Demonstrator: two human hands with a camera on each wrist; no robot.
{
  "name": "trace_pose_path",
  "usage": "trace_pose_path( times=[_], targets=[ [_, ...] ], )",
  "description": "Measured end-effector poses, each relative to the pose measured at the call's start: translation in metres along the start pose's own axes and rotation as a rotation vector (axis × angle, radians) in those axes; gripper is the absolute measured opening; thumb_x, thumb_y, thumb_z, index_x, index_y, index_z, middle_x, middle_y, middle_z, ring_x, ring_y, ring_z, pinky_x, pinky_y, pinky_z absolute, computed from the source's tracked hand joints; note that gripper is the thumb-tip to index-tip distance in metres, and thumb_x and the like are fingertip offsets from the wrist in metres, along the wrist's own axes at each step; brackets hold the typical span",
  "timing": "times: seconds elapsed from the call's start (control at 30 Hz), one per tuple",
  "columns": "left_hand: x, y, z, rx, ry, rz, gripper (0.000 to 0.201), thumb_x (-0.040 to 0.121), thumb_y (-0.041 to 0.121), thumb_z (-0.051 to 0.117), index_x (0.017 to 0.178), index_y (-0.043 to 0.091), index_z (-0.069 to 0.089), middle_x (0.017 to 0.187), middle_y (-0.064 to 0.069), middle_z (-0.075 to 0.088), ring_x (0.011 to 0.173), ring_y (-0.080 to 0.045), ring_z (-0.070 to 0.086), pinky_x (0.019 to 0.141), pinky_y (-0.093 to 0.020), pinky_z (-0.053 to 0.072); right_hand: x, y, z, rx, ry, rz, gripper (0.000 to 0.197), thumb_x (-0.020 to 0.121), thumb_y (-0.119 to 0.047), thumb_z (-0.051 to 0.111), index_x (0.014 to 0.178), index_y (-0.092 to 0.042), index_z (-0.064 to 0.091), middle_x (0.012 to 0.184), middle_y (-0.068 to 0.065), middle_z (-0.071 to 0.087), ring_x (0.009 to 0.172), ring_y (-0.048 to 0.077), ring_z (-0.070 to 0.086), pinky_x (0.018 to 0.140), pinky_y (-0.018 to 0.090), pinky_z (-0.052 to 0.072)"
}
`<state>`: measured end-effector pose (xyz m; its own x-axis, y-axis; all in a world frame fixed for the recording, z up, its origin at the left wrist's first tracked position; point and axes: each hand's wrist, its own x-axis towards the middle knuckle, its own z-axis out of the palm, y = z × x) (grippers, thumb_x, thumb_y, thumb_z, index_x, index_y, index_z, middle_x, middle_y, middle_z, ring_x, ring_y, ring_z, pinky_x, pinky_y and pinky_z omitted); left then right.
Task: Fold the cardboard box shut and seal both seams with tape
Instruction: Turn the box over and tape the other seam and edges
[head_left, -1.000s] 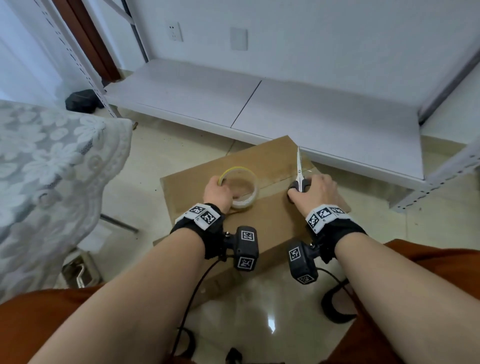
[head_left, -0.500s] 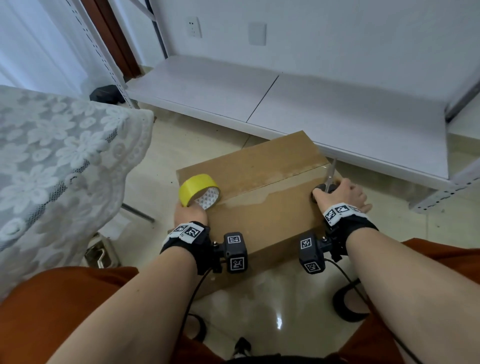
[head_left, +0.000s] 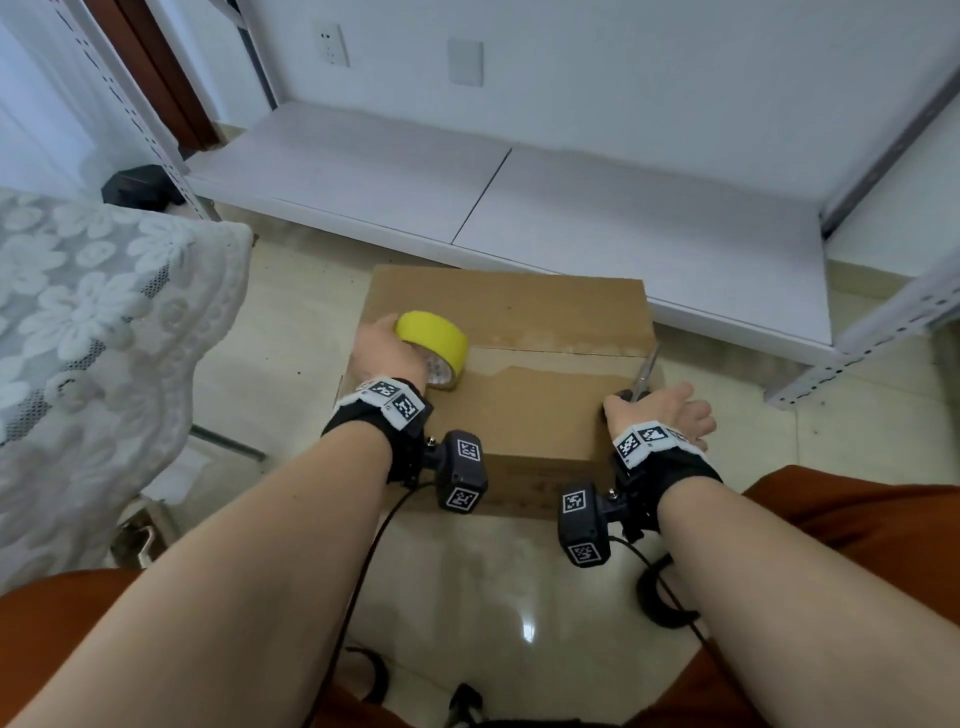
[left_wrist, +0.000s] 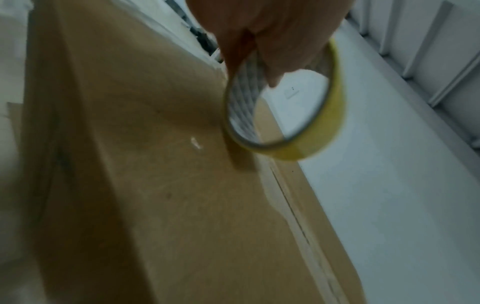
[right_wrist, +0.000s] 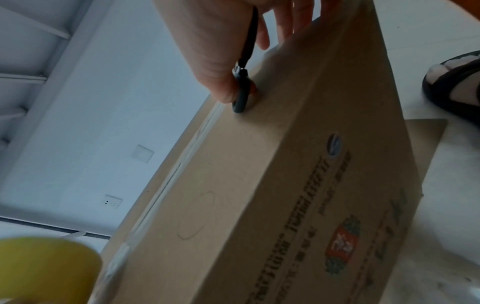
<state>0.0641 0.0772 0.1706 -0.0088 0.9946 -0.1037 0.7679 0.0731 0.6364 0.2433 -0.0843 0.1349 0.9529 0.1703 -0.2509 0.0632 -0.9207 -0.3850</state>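
We grip one tape roll (head_left: 434, 340) in our left hand (head_left: 387, 353) at nine o'clock on one box (head_left: 519, 415); our right hand (head_left: 657, 413) clasps one pair of scissors (head_left: 644, 374) at three

Both forearms reach forward and down, each wrist wrapped in a black band with a camera block hung below it. The left hand (head_left: 387, 349) curls round a roll of tape (head_left: 434, 340), fingers through its core. The right hand (head_left: 655, 413) grips the black handles of a pair of scissors (head_left: 643, 375), its outer fingers spread loosely to the right
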Motion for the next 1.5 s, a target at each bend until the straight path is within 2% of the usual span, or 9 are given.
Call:
trace_pose_path(
  times=[0.27, 0.47, 0.67, 0.83, 0.97, 1.07, 1.23, 1.4, 1.5],
  targets=[
    [-0.018, -0.015, 0.002, -0.043, -0.121, 0.135, 0.040, 0.093, -0.002, 0.040, 0.123, 0.012, 0.063, 0.123, -0.015, 0.063, 0.112, -0.034, 0.057, 0.091, -0.036, 0.044, -0.008, 0.007, 0.002, 0.081, -0.177, -0.056, 0.044, 0.080, -0.021, 0.059, 0.112, -0.001, 0.037, 0.106, 0.019, 0.058, 0.097, 0.038, 0.059, 0.081, 0.040, 0.050],
    [-0.024, -0.017, -0.004, -0.048, -0.212, 0.133, 0.033, 0.095, 0.005, 0.043, 0.121, 0.013, 0.061, 0.118, -0.015, 0.064, 0.106, -0.036, 0.060, 0.088, -0.039, 0.051, -0.034, -0.014, 0.007, 0.092, -0.290, -0.196, 0.039, 0.079, -0.022, 0.064, 0.103, -0.005, 0.038, 0.092, 0.011, 0.057, 0.080, 0.030, 0.059, 0.063, 0.031, 0.045],
    [-0.010, -0.047, -0.017, -0.176, 0.002, -0.167, 0.026, 0.099, 0.028, 0.042, 0.106, 0.009, 0.057, 0.095, -0.014, 0.070, 0.066, -0.027, 0.069, 0.061, -0.033, 0.056, -0.031, -0.057, 0.015, -0.045, -0.108, -0.686, 0.049, 0.073, -0.034, 0.064, 0.108, -0.004, 0.048, 0.110, 0.011, 0.049, 0.104, 0.030, 0.043, 0.085, 0.036, 0.043],
    [-0.011, -0.073, -0.018, -0.236, 0.184, -0.424, 0.046, 0.097, 0.039, 0.047, 0.118, -0.001, 0.057, 0.121, -0.021, 0.060, 0.113, -0.037, 0.056, 0.093, -0.039, 0.043, -0.008, -0.094, 0.025, -0.145, -0.153, -0.787, 0.055, 0.074, -0.040, 0.061, 0.115, -0.004, 0.050, 0.116, 0.011, 0.053, 0.111, 0.030, 0.046, 0.095, 0.036, 0.040],
    [-0.013, -0.080, -0.014, -0.110, 0.276, -0.561, 0.041, 0.097, 0.039, 0.043, 0.116, 0.010, 0.064, 0.127, -0.017, 0.054, 0.120, -0.035, 0.046, 0.102, -0.041, 0.034, 0.007, -0.118, 0.032, -0.171, -0.217, -0.800, 0.057, 0.071, -0.042, 0.064, 0.114, -0.005, 0.053, 0.114, 0.010, 0.057, 0.108, 0.029, 0.051, 0.091, 0.037, 0.045],
    [-0.021, -0.074, -0.008, -0.162, 0.366, -0.640, 0.031, 0.096, 0.031, 0.048, 0.120, 0.021, 0.066, 0.149, -0.006, 0.030, 0.131, -0.031, 0.032, 0.106, -0.035, 0.023, 0.014, -0.127, 0.035, -0.207, -0.256, -0.752, 0.055, 0.072, -0.043, 0.064, 0.113, -0.010, 0.053, 0.110, 0.007, 0.054, 0.111, 0.028, 0.049, 0.097, 0.039, 0.039],
    [-0.018, -0.039, 0.005, -0.281, 0.260, -0.626, 0.030, 0.098, 0.030, 0.045, 0.117, 0.023, 0.066, 0.161, -0.003, -0.001, 0.144, -0.032, 0.014, 0.113, -0.040, 0.016, 0.029, -0.127, 0.038, -0.294, -0.271, -0.740, 0.051, 0.072, -0.046, 0.060, 0.111, -0.014, 0.052, 0.111, 0.006, 0.054, 0.114, 0.028, 0.048, 0.104, 0.046, 0.029],
    [-0.006, -0.015, 0.012, -0.200, 0.152, -0.398, 0.032, 0.094, 0.020, 0.043, 0.116, 0.025, 0.066, 0.158, -0.006, 0.018, 0.141, -0.033, 0.022, 0.112, -0.045, 0.023, 0.043, -0.109, 0.022, -0.281, -0.266, -0.478, 0.061, 0.077, -0.047, 0.055, 0.123, -0.008, 0.048, 0.132, 0.018, 0.041, 0.122, 0.034, 0.036, 0.088, 0.040, 0.034],
    [0.006, -0.007, 0.019, -0.123, 0.026, -0.173, 0.032, 0.091, 0.015, 0.042, 0.113, 0.018, 0.065, 0.135, -0.013, 0.054, 0.124, -0.036, 0.045, 0.107, -0.048, 0.034, 0.047, -0.095, 0.012, -0.246, -0.271, -0.341, 0.057, 0.076, -0.043, 0.058, 0.119, -0.006, 0.051, 0.132, 0.019, 0.040, 0.122, 0.034, 0.037, 0.088, 0.040, 0.035]
  ],
)
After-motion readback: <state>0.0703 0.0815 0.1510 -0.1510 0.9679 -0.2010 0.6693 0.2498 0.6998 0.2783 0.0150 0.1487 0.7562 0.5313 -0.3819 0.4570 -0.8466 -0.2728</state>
